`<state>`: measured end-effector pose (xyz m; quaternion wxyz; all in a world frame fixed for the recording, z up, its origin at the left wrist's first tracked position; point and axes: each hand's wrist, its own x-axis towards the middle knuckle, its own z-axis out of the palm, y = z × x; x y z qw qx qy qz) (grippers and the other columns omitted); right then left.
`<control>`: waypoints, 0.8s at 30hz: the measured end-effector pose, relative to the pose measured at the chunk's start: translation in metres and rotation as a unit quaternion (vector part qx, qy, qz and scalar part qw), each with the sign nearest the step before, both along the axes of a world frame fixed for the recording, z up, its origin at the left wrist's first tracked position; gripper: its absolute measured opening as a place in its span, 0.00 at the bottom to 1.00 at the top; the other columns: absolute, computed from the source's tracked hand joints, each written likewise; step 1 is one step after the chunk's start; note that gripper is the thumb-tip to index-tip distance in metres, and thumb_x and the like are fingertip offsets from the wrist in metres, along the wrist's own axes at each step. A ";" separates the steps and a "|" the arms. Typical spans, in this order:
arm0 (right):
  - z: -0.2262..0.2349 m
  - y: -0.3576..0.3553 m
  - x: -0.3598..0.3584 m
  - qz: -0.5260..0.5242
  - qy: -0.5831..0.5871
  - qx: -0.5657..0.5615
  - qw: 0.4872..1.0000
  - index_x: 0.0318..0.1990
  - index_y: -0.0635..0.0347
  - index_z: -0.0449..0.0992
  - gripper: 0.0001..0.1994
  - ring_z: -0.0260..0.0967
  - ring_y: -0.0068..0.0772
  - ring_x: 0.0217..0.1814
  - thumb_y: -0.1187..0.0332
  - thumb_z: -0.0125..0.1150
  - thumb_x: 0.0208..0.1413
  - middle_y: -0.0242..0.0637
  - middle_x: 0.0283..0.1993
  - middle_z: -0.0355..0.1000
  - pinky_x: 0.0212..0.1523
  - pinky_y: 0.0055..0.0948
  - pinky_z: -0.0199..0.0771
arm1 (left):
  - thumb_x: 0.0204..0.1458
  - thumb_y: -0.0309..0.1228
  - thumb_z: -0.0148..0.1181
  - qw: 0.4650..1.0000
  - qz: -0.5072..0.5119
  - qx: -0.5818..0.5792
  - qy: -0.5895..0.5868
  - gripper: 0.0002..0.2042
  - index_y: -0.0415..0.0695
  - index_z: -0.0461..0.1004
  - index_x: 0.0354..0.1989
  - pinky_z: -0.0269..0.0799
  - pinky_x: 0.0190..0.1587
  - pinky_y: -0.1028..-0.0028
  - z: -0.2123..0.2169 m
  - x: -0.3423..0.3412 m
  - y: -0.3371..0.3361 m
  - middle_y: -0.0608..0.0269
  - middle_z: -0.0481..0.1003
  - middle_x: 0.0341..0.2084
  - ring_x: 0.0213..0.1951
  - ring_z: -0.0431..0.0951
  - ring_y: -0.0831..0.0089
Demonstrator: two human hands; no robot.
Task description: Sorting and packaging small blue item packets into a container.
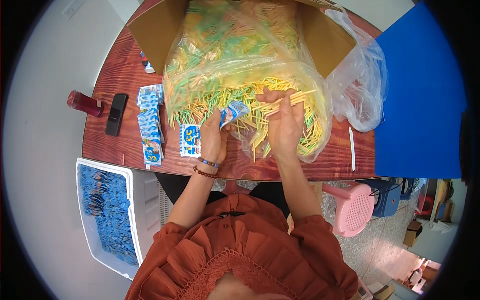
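Note:
My left hand (214, 137) is closed on a small blue-and-white packet (233, 111), tilted toward the right. My right hand (287, 129) pinches a small bunch of thin pale yellow sticks (302, 95), just above a heap of loose sticks. The heap of yellow, green and orange sticks (232, 97) spills from a large clear plastic bag (240, 62). Flat on the table beside my left wrist lies another blue-and-white packet (189, 141). Further left, several such packets (151, 125) overlap in a row.
The bag rests in an open cardboard box (330, 42) on the red-brown wooden table (240, 167). A crumpled clear bag (362, 82) and a white strip (352, 149) lie right. Left are a phone (115, 115), a red bottle (85, 103) and a foam box (135, 215) of blue packets.

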<state>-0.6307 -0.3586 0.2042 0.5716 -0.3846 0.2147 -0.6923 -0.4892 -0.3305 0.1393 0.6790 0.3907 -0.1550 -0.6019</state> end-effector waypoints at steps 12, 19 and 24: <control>0.016 0.006 0.007 0.020 0.121 -0.003 0.992 0.44 0.61 0.60 0.06 0.74 0.36 0.44 0.68 0.43 0.66 0.34 0.35 0.67 0.68 0.41 0.49 | 0.63 0.39 0.49 1.000 0.001 -0.007 -0.031 0.15 0.40 0.73 0.33 0.70 0.33 0.76 0.003 -0.007 0.005 0.64 0.75 0.27 0.27 0.71 0.77; 0.012 0.004 0.010 0.020 0.180 -0.023 0.983 0.46 0.60 0.60 0.07 0.74 0.38 0.47 0.68 0.42 0.67 0.35 0.35 0.67 0.65 0.40 0.52 | 0.62 0.38 0.51 1.000 -0.016 -0.009 -0.019 0.14 0.40 0.74 0.32 0.70 0.32 0.78 -0.002 -0.008 0.005 0.65 0.76 0.27 0.28 0.74 0.79; 0.002 0.004 0.018 0.038 0.135 -0.011 0.990 0.47 0.60 0.59 0.08 0.69 0.42 0.57 0.66 0.40 0.68 0.41 0.39 0.71 0.66 0.42 0.49 | 0.62 0.38 0.51 0.999 -0.030 -0.006 -0.011 0.14 0.41 0.75 0.31 0.71 0.31 0.79 0.001 -0.014 0.008 0.65 0.77 0.28 0.29 0.76 0.79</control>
